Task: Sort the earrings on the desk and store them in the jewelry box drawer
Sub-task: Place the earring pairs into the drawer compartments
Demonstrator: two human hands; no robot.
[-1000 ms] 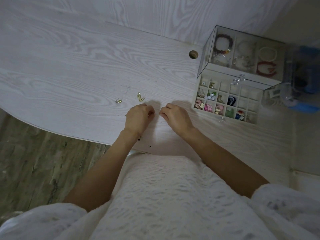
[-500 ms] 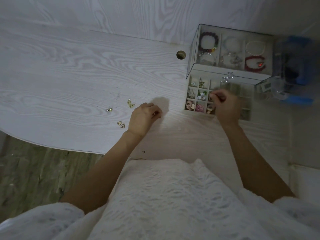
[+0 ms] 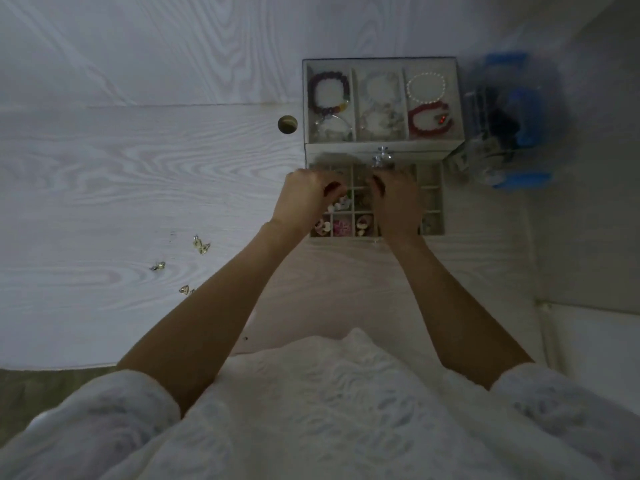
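Drawer [image 3: 434,202]: pulled out before box [image 3: 381,98], on bench [image 3: 138,168]. Left hand [image 3: 304,202], right hand [image 3: 398,206]: fingers curled over its compartments, contents hidden; hold unclear. Earrings [image 3: 201,244]: loose, well left of drawer. Blue container [image 3: 512,119]: right of box.

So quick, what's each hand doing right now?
Left hand: fingers curled over the drawer; holding anything, cannot tell.
Right hand: fingers curled over the drawer too; cannot tell.

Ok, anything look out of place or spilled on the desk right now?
Nothing spilled or damaged. Three small clusters of gold earrings still lie loose on the desk, left of the open drawer. Both hands, left and right, are over its compartments.
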